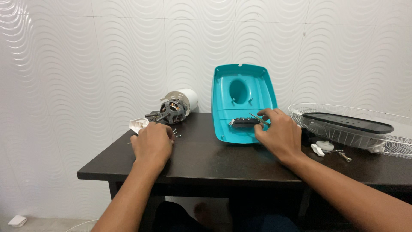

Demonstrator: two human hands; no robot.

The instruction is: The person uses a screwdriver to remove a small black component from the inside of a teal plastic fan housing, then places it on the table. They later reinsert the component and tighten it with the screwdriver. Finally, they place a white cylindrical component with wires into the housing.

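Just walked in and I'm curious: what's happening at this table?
A person sits at a dark table with a taken-apart appliance. The right hand holds a thin metal tool against a dark part inside a teal shell that leans on the wall. The left hand rests by some loose screws, near a bare motor. A wire grille lies to the right.

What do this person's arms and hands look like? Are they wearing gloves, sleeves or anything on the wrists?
Both arms are bare as far as the picture shows: no sleeves in view. The left hand and right hand wear no gloves, and no watch, band or ring is visible on the wrists or fingers.
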